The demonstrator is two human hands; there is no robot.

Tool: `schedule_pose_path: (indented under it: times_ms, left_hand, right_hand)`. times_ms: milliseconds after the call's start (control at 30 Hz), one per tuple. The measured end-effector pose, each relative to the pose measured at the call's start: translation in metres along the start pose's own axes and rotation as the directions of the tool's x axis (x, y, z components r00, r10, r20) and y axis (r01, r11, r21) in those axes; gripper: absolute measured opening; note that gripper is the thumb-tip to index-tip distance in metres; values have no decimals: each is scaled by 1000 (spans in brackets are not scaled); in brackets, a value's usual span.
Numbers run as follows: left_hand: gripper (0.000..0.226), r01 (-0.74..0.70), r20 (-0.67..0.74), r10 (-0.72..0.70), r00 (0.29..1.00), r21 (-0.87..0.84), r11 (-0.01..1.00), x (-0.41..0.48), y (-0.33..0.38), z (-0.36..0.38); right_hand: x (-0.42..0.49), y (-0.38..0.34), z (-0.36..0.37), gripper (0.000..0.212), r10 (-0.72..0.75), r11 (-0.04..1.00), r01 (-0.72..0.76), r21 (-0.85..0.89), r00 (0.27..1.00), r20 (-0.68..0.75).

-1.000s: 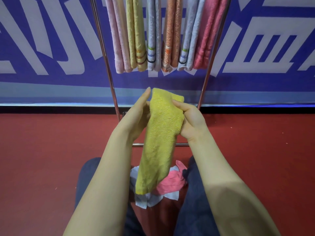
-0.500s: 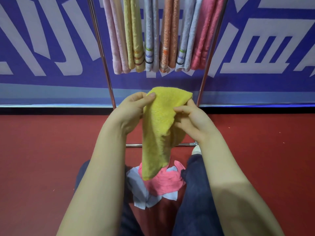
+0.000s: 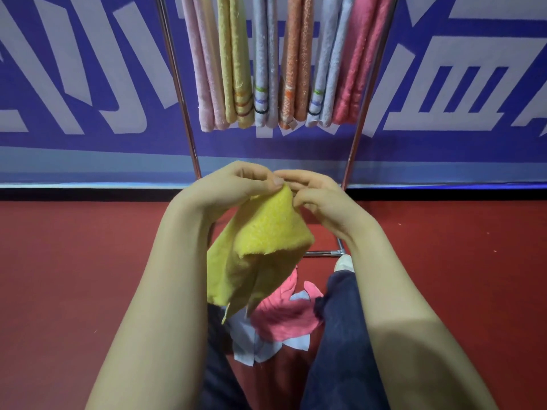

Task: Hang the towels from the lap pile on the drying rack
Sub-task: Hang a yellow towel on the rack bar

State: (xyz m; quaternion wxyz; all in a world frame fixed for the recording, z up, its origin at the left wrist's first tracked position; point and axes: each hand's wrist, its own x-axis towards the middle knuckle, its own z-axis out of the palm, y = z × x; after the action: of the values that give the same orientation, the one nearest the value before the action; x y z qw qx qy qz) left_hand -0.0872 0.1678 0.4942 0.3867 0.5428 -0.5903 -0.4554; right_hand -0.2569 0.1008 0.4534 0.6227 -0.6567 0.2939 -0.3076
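step in hand: readying yellow towel (image 3: 260,232) for hanging. grip: pinching its top corner with left hand (image 3: 219,190) and right hand (image 3: 322,199), above lap pile (image 3: 284,318), below drying rack (image 3: 177,84). next: spread top edge, raise to free rail, possibly out of frame.

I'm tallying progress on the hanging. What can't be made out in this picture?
- Head view: the top bar of the drying rack is cut off by the upper edge, so how the hung towels sit is unseen.
- The lap pile is partly covered by the yellow towel; count unclear.
- Behind the towel's top corner, fingers of the left hand and right hand are hidden.
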Motion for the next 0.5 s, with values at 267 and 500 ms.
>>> schedule_pose_path:
  times_ms: [267, 500]
  left_hand:
    - [10, 6, 71, -19, 997, 180, 984, -6, 7, -15]
    - [28, -85, -28, 86, 996, 64, 994, -1, 11, -24]
  right_hand:
    - [-8, -13, 6, 10, 65, 994, -60, -90, 997, 52]
    - [-3, -31, -2, 12, 29, 1000, -29, -6, 999, 44]
